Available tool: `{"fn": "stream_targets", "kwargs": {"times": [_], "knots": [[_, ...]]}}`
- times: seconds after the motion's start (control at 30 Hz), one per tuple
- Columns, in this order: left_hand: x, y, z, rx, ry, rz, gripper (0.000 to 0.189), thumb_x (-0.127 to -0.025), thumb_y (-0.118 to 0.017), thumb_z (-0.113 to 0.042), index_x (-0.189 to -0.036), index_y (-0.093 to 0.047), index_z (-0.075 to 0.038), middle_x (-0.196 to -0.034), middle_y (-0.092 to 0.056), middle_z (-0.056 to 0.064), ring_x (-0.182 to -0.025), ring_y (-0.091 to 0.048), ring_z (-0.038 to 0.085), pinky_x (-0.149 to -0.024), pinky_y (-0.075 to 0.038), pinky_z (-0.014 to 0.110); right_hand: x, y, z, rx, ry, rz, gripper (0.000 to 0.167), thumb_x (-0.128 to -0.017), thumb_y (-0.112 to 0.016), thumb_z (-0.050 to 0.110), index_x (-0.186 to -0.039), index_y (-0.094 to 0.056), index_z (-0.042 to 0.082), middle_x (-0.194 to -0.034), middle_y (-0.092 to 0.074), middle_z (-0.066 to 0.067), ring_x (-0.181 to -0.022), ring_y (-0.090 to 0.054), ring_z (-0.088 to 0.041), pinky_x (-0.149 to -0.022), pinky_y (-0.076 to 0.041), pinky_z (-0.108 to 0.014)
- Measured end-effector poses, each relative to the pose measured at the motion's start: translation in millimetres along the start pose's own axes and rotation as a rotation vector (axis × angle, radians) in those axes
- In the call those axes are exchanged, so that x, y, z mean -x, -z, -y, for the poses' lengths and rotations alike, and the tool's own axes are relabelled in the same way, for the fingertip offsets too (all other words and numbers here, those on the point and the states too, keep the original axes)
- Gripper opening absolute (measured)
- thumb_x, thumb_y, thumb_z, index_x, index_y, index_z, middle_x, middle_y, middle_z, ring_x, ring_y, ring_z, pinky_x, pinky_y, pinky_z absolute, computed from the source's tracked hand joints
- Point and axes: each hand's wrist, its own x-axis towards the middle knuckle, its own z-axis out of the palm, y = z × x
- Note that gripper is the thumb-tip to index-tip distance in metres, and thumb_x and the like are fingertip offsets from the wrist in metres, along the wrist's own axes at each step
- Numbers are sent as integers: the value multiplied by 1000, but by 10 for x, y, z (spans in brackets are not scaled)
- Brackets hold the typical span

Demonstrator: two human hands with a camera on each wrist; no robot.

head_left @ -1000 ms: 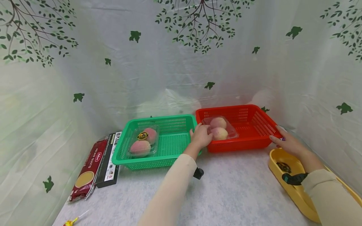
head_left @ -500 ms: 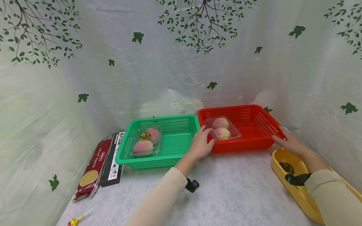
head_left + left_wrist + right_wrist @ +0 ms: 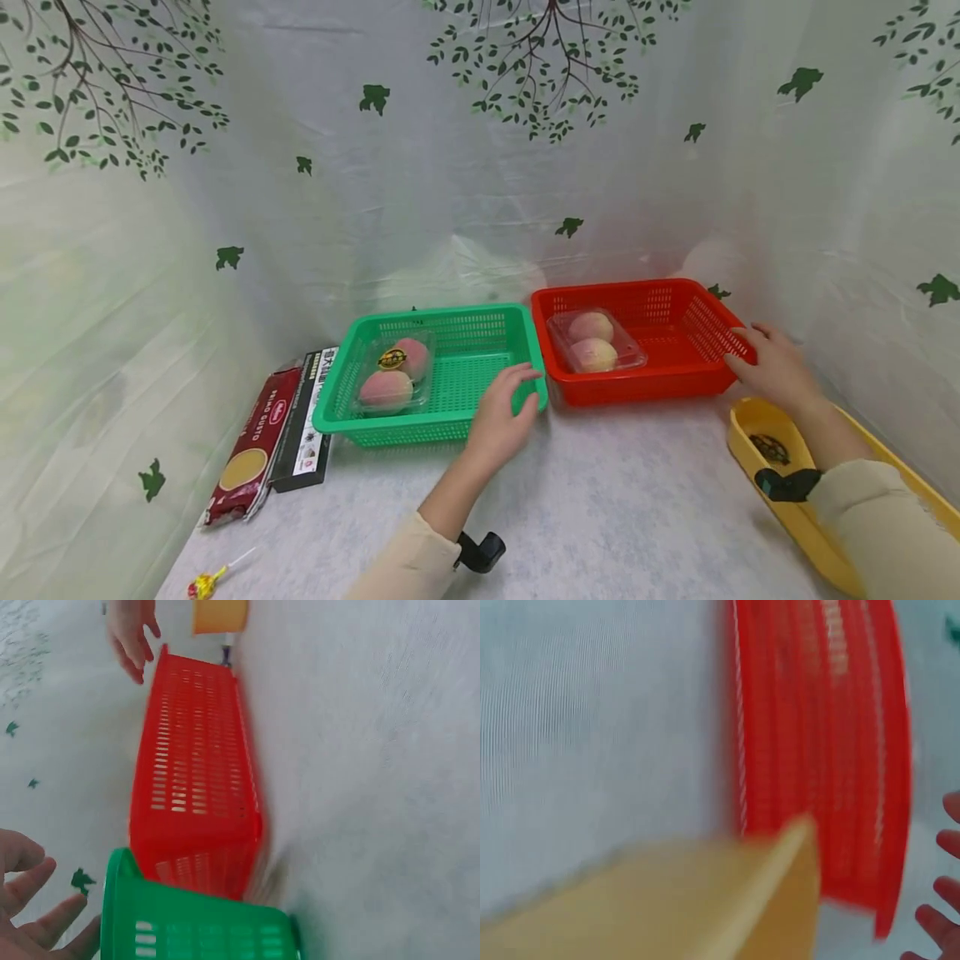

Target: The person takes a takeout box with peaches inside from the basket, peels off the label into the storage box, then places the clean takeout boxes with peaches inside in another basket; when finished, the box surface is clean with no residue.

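My left hand is over the near right corner of the green basket, holding nothing, its fingers loosely bent. In the left wrist view its fingers are spread beside the green rim. A clear pack of two pink peaches lies in the green basket's left part. The red basket stands at its right, with a clear pack of two paler peaches in its left part. My right hand is at the red basket's right rim, fingers bent and holding nothing; in the right wrist view the fingers show apart from the rim.
A yellow tray with a dark round item in it lies under my right forearm. Left of the green basket are a maroon packet and a black box. A lollipop lies at the front left.
My left hand has drawn back left and toward me, away from the peach pack in the red basket. My right hand has lifted slightly off the red rim. The view has shifted a little.
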Motion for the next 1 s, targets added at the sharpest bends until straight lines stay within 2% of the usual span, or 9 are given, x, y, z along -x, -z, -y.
{"fn": "stream_targets", "kwargs": {"times": [0.07, 0.13, 0.27, 0.4, 0.5, 0.6, 0.8, 0.87, 1.0], "knots": [[75, 65, 41, 70, -3, -38, 31, -97, -59, -13, -127, -65, -13, -143, -58, 6, -138, -50, 25, -113, -43, 47, 16, -55, 165, -5, 33, -63, 57, -100, -53, 26, -147, -39, -4, -151, -25, -37, -129, -29, -58, -98, -38, -76], [136, 136, 80, 111, -10, -76, 30, -97, -59, -10, -125, -66, -14, -140, -60, 4, -137, -51, 23, -114, -43, 46, 32, -106, 337, -28, 67, -92, 54, -99, -55, 24, -146, -43, -1, -153, -27, -34, -132, -29, -56, -99, -37, -76], [226, 293, 171, 135, -31, -151, 29, -97, -59, -7, -124, -66, -15, -136, -63, 3, -133, -54, 22, -112, -44, 46, 68, -199, 681, -83, 129, -87, 51, -99, -56, 24, -146, -46, 6, -157, -29, -26, -139, -28, -52, -103, -35, -76], [291, 474, 287, 111, -34, -229, 30, -97, -60, -7, -126, -65, -14, -131, -65, 5, -126, -59, 23, -106, -48, 50, 115, -305, 985, -138, 191, -62, 49, -99, -57, 27, -145, -48, 11, -158, -33, -20, -141, -33, -46, -107, -37, -70], [332, 639, 378, 96, 2, -297, 33, -97, -60, -7, -129, -63, -12, -129, -66, 7, -123, -60, 26, -104, -49, 51, 139, -409, 1176, -193, 240, -36, 48, -99, -58, 27, -143, -50, 13, -157, -35, -17, -141, -37, -43, -108, -40, -65], [357, 818, 473, 104, 66, -357, 35, -98, -58, -8, -133, -60, -11, -129, -65, 9, -123, -60, 28, -105, -48, 51, 165, -532, 1333, -252, 276, -22, 48, -98, -60, 26, -143, -50, 14, -157, -37, -14, -140, -39, -40, -106, -44, -62], [372, 1169, 702, 120, 153, -497, 32, -100, -54, -9, -131, -60, -11, -129, -64, 9, -123, -59, 25, -104, -47, 45, 175, -803, 1633, -388, 383, -25, 44, -97, -63, 23, -140, -54, 20, -156, -41, -7, -142, -39, -32, -103, -49, -56], [389, 1267, 788, 113, 175, -538, 32, -100, -54, -10, -131, -59, -10, -131, -64, 9, -125, -58, 24, -106, -46, 44, 179, -878, 1749, -439, 407, -25, 44, -96, -64, 20, -139, -55, 20, -154, -43, -7, -142, -39, -31, -103, -49, -56], [457, 1408, 953, 65, 265, -602, 33, -100, -53, -13, -132, -60, -14, -136, -62, 7, -134, -53, 25, -113, -40, 49, 196, -1014, 1962, -521, 423, 0, 45, -96, -63, 15, -140, -55, 18, -154, -45, -6, -141, -40, -30, -105, -49, -54]]}}
